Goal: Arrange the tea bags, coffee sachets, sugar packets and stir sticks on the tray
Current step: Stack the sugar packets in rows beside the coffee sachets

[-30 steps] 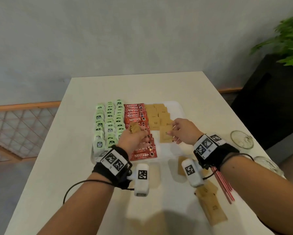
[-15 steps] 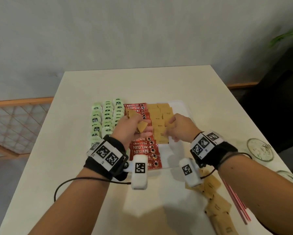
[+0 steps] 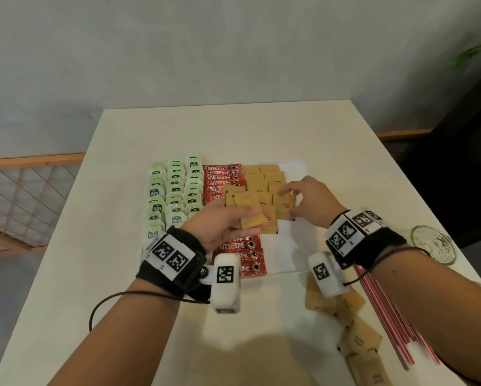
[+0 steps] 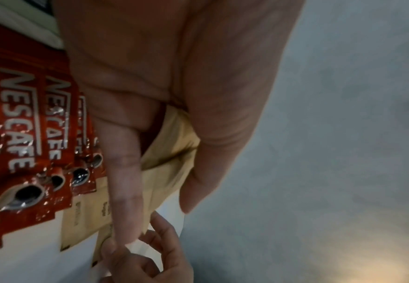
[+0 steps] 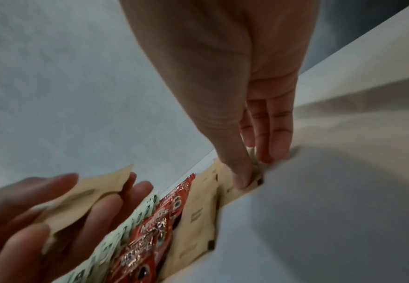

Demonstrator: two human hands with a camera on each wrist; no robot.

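On the white tray (image 3: 289,246) lie rows of green tea bags (image 3: 175,188), red coffee sachets (image 3: 222,174) and brown sugar packets (image 3: 261,179). My left hand (image 3: 242,215) hovers over the coffee sachets and grips a fan of several sugar packets (image 3: 245,201), which the left wrist view shows as a stack (image 4: 174,153) between thumb and fingers. My right hand (image 3: 289,204) reaches into the sugar column. Its thumb and fingertips pinch the edge of one sugar packet (image 5: 254,178) lying on the tray.
Several loose sugar packets (image 3: 359,341) lie on the table near the front right, beside a bundle of red-and-white stir sticks (image 3: 392,316). A glass dish (image 3: 432,247) stands at the right table edge. A railing runs along the left.
My left hand has carried its sugar packets right and away from me, over the coffee sachets. My right hand has stayed on the sugar column, reaching slightly farther back.
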